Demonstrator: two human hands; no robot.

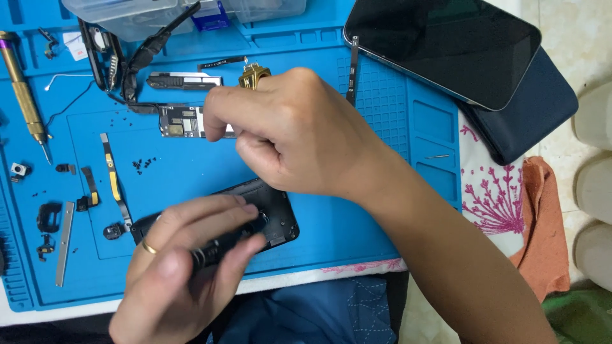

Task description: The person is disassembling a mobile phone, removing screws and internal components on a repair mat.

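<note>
Nearest, at lower left: left hand [182,267], blurred, ring on one finger, fingers curled around a dark screwdriver [213,251] with its tip toward the phone frame [280,220]. Just beyond: that black frame, lying flat on the blue mat [344,236], partly hidden under the left fingers. Above the frame: right hand [287,130], arm entering from lower right, fingers bunched narrow in a pinch near a circuit board [182,121]; whatever sits between the fingertips too small to tell. At mid-left on the mat: yellow flex cable [113,181], scattered black screws [143,164], small dark brackets, a grey metal strip [64,245] near the left edge. Farther left: gold-handled screwdriver [22,89], tip pointing near. Behind the right hand: a gold part [254,75], a silver shield plate [185,81], black cables. At the far edge: clear plastic box [127,16]. Far right, partly off the mat: phone screen [446,44], dark glass up, resting on a navy pouch [529,121]. Right of the mat: white cloth with pink print [491,197] and an orange cloth [542,236] on the table.
</note>
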